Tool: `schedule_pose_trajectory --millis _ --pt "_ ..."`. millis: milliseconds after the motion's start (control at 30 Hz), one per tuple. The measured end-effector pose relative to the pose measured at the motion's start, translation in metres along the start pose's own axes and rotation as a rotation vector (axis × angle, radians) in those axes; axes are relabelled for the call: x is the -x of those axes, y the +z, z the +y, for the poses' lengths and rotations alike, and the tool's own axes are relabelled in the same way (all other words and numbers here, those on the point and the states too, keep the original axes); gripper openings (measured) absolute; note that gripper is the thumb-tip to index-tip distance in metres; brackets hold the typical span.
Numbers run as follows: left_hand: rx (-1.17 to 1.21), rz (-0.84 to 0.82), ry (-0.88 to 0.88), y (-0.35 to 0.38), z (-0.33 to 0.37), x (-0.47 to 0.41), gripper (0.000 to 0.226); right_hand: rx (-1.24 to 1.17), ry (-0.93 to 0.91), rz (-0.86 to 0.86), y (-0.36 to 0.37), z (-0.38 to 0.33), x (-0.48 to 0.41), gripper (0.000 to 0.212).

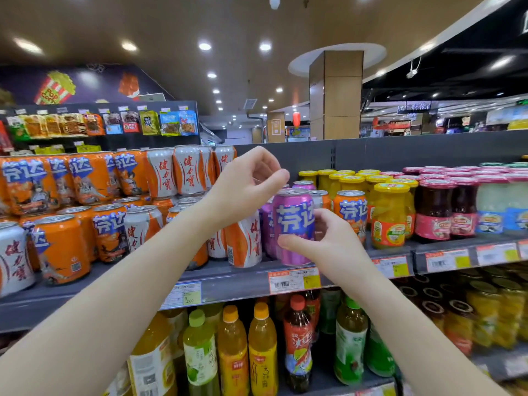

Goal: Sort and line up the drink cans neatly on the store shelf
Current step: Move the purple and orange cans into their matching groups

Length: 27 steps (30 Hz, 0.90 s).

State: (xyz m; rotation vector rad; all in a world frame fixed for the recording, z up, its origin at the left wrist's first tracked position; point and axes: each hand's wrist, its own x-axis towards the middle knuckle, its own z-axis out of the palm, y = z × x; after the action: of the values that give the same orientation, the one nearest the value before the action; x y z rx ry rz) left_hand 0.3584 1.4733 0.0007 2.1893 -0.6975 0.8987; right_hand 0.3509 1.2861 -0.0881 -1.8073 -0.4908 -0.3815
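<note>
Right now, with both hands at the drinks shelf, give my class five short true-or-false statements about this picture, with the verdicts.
1. The right hand grips a purple can. True.
2. The purple can lies on its side. False: it stands upright near the front edge of the shelf.
3. Jars with yellow lids stand to the right of the cans. True.
4. The level below the cans holds more cans. False: it holds bottles.
5. The left hand holds an orange can. False: it is above the purple can, fingers loosely curled, holding nothing.
</note>
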Motion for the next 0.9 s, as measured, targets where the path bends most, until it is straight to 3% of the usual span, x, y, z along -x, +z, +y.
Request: schedule_pose_trajectory --millis 100,300,500,600,700,767,900 --pt "-0.196 -0.023 -0.043 -0.003 -0.018 0.003 0.019 -0.024 0.047 0.049 -0.009 0.01 -0.004 0.052" --pt "-0.636 -0.179 -0.183 0.003 -0.043 0.018 0.057 0.069 0.045 0.149 -0.009 0.02 -0.016 0.062" --pt "-0.892 -0.033 -0.224 0.008 -0.039 0.029 0.084 0.208 0.05 0.218 -0.007 0.034 -0.026 0.068" --pt "-0.866 -0.081 -0.291 0.009 -0.036 0.034 0.084 0.248 0.064 0.237 -0.003 0.037 -0.032 0.075" --pt "-0.6 -0.049 -0.336 0.007 -0.035 0.037 0.077 0.298 0.084 0.261 0.0 0.04 -0.034 0.08" --pt "-0.421 -0.005 -0.357 0.004 -0.035 0.04 0.075 0.335 0.097 0.259 0.002 0.041 -0.031 0.075" --pt "-0.314 0.024 -0.317 -0.002 -0.038 0.05 0.074 0.356 0.111 0.257 0.004 0.044 -0.027 0.06"
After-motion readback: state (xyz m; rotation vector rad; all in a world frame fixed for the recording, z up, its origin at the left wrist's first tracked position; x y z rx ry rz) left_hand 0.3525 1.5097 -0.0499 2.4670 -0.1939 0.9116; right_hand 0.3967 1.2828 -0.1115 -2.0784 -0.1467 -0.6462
